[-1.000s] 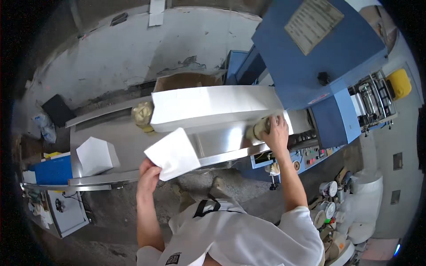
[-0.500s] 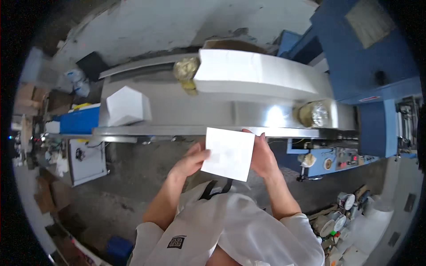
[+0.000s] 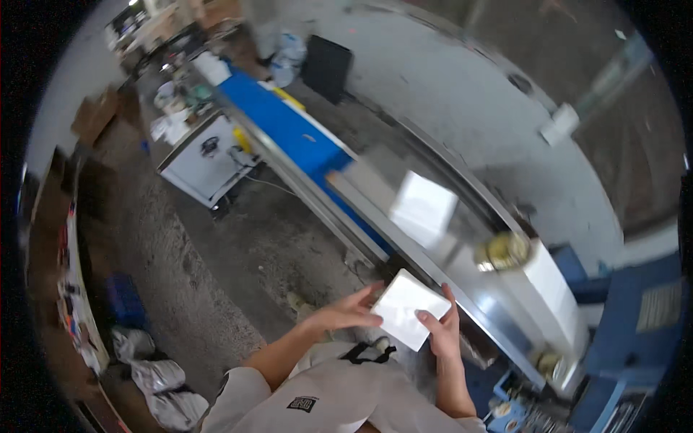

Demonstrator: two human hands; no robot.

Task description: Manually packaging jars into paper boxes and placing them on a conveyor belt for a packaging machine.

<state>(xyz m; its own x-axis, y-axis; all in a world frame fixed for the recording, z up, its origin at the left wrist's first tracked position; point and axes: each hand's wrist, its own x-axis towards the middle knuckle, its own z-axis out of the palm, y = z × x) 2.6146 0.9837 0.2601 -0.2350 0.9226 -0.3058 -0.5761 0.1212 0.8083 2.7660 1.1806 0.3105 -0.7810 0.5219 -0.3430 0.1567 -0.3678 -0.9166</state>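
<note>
A flat white rectangular sheet of paper or card [image 3: 410, 309] is held in front of the chest, just short of the edge of the long shiny metal tabletop [image 3: 462, 245]. It is grasped from both sides: the left hand [image 3: 345, 312] is closed on its left edge and the right hand [image 3: 442, 330] on its lower right edge, so neither hand is nearer. Its long axis is tilted, running from upper left to lower right. Farther along the tabletop a white box-like block [image 3: 422, 208] is seen, blurred, well apart from the sheet, and beyond it a blue machine panel [image 3: 296, 133].

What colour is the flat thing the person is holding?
White. The flat sheet shows plainly in the head view, between the left hand and right hand.
</note>
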